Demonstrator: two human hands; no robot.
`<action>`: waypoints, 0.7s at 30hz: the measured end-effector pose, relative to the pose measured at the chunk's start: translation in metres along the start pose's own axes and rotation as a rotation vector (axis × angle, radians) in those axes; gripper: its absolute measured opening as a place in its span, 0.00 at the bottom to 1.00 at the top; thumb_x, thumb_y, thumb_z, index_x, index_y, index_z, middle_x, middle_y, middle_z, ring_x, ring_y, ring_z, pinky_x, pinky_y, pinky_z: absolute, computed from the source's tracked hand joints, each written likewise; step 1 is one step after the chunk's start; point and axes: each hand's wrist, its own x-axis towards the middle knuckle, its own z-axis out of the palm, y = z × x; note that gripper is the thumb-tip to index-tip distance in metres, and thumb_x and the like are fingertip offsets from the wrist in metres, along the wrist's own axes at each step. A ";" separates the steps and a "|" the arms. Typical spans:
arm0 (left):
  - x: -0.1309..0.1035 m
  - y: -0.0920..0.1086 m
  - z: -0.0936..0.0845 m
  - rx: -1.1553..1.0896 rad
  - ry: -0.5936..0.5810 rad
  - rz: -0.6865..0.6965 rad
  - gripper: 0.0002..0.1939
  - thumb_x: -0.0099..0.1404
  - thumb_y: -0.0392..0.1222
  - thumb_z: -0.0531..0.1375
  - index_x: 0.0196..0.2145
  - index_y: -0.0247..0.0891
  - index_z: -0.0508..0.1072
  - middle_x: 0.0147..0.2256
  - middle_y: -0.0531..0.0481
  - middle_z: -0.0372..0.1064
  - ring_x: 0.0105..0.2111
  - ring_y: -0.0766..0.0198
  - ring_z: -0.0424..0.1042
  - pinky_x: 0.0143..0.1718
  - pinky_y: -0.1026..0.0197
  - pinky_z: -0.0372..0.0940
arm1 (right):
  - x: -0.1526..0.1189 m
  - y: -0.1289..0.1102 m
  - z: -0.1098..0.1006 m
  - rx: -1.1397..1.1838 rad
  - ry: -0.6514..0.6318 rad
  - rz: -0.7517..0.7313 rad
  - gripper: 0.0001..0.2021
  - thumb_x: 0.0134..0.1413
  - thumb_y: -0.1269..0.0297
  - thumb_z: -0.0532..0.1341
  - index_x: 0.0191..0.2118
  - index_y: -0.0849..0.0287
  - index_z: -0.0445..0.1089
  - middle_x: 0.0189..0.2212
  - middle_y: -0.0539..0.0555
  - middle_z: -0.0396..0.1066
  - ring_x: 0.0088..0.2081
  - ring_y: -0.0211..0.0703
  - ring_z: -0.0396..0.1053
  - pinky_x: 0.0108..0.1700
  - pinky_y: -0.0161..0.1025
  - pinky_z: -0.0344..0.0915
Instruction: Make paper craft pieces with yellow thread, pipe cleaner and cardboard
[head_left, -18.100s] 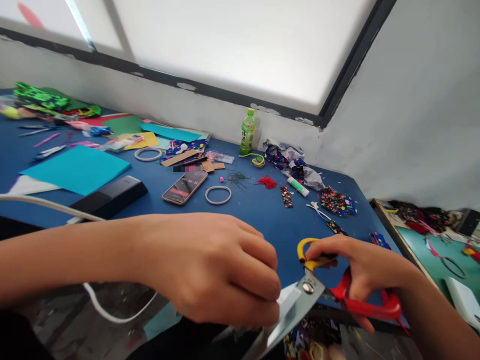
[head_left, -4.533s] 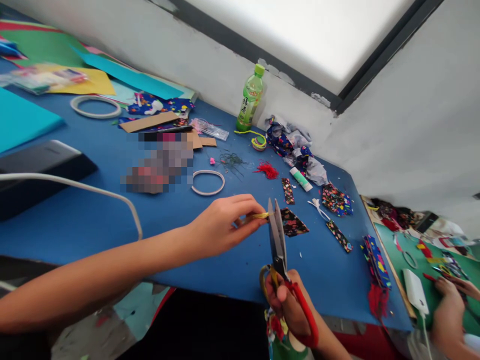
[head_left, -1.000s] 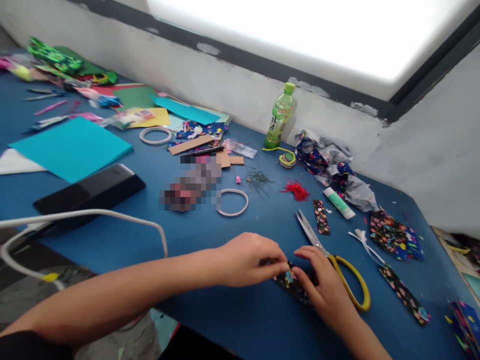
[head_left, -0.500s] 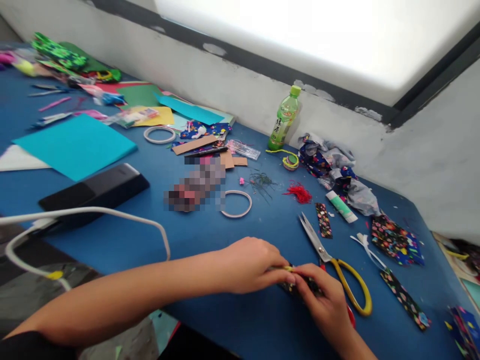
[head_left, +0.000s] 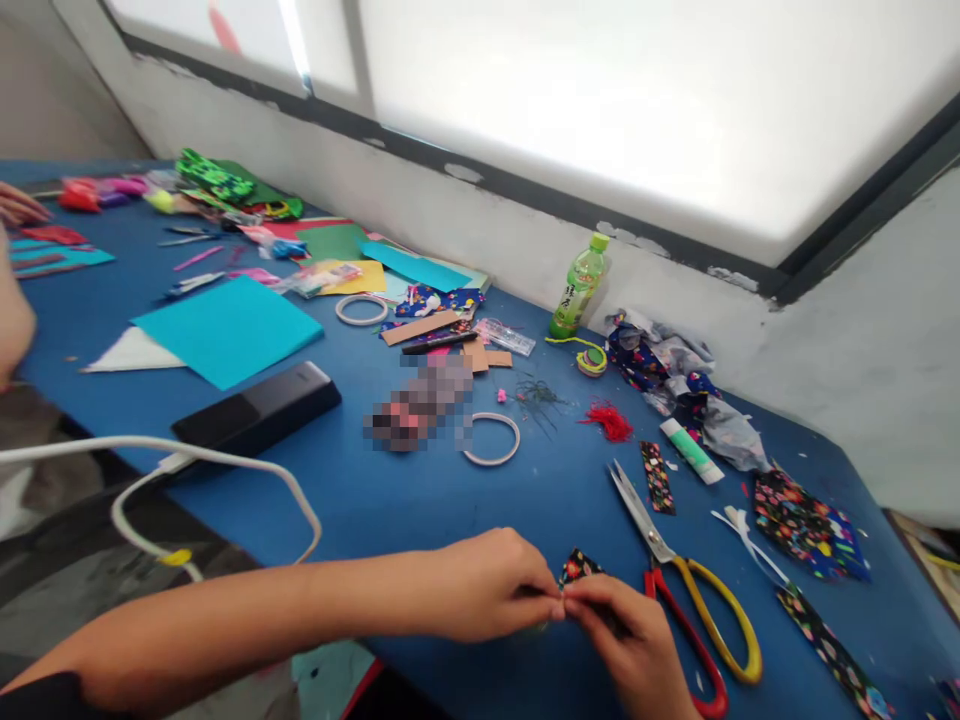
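Note:
My left hand reaches in from the left, its thumb and index finger pinched together. Those fingertips meet the ones of my right hand, and whatever is between them is too small to make out. A black floral fabric strip shows behind the right fingers and again between them, so my right hand appears closed on it. To the right lie scissors with one red and one yellow handle, blades partly apart. Beyond the blades rests a short floral strip.
A glue stick, red threads, a white ring and a ribboned floral strip surround the hands. Farther off stand a green bottle, a black power bank with a white cable, and blue paper. Another person's hand is far left.
The view has swung left and up, bringing in another person at the left edge. My joined hands have moved slightly left and toward me, showing more of the floral strip's far end.

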 end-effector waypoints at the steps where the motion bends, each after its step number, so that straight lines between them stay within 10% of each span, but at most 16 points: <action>1: 0.000 0.000 -0.001 -0.028 0.002 -0.028 0.13 0.67 0.42 0.55 0.33 0.34 0.77 0.27 0.48 0.75 0.26 0.67 0.71 0.28 0.69 0.59 | 0.001 0.000 0.001 0.008 0.024 -0.013 0.04 0.52 0.69 0.63 0.32 0.53 0.75 0.26 0.48 0.77 0.27 0.37 0.75 0.31 0.26 0.70; 6: -0.001 -0.003 -0.030 -0.035 0.130 -0.234 0.15 0.66 0.46 0.54 0.37 0.36 0.78 0.30 0.49 0.77 0.29 0.65 0.72 0.29 0.68 0.60 | 0.002 0.009 0.002 0.012 0.095 -0.036 0.06 0.52 0.71 0.63 0.34 0.52 0.74 0.29 0.48 0.77 0.30 0.37 0.76 0.34 0.27 0.71; 10: -0.006 -0.028 -0.088 0.180 0.341 -0.408 0.18 0.66 0.48 0.50 0.34 0.37 0.78 0.31 0.48 0.77 0.31 0.61 0.73 0.33 0.64 0.63 | 0.001 0.021 0.003 -0.014 0.059 0.042 0.03 0.54 0.69 0.62 0.34 0.54 0.74 0.28 0.50 0.76 0.29 0.38 0.75 0.33 0.27 0.71; 14: -0.016 -0.082 -0.151 0.364 0.629 -0.555 0.22 0.64 0.38 0.45 0.54 0.39 0.66 0.46 0.49 0.74 0.44 0.59 0.72 0.45 0.60 0.64 | 0.003 0.025 0.002 -0.017 0.041 -0.020 0.04 0.53 0.69 0.63 0.34 0.54 0.74 0.28 0.49 0.77 0.29 0.37 0.76 0.34 0.26 0.71; 21: -0.028 -0.145 -0.182 0.529 0.495 -0.555 0.27 0.62 0.39 0.45 0.58 0.32 0.62 0.51 0.42 0.70 0.53 0.53 0.66 0.56 0.53 0.56 | 0.010 0.022 -0.002 -0.044 0.004 -0.087 0.05 0.53 0.71 0.62 0.35 0.54 0.74 0.28 0.50 0.77 0.30 0.38 0.76 0.35 0.27 0.72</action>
